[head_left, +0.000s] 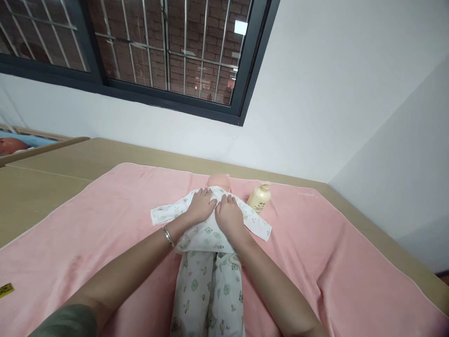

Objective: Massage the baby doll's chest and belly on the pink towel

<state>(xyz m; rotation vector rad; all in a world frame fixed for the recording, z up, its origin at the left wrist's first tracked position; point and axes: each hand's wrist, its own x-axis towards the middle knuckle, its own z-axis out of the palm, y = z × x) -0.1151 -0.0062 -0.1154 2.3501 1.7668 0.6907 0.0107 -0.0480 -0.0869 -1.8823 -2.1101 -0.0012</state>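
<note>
A baby doll (219, 181) lies on its back, its head pointing away from me. It wears a white printed top (206, 235) with the sleeves spread to both sides, and matching printed trousers (226, 285). On the left side of the doll's upper chest rests my left hand (201, 207), fingers spread flat on the cloth. My right hand (229, 216) lies on the other side of the chest, fingers slightly bent near the collar. Both thumbs come close together at the middle. Much of the top's front is hidden under my hands.
Beside the doll's right-hand sleeve stands a pale yellow pump bottle (259, 197), slightly tilted. A pink blanket (298, 262) covers the wooden surface (105, 154). A yellow label (6, 290) shows at the left edge. Behind are a white wall (298, 93) and a barred window (168, 100).
</note>
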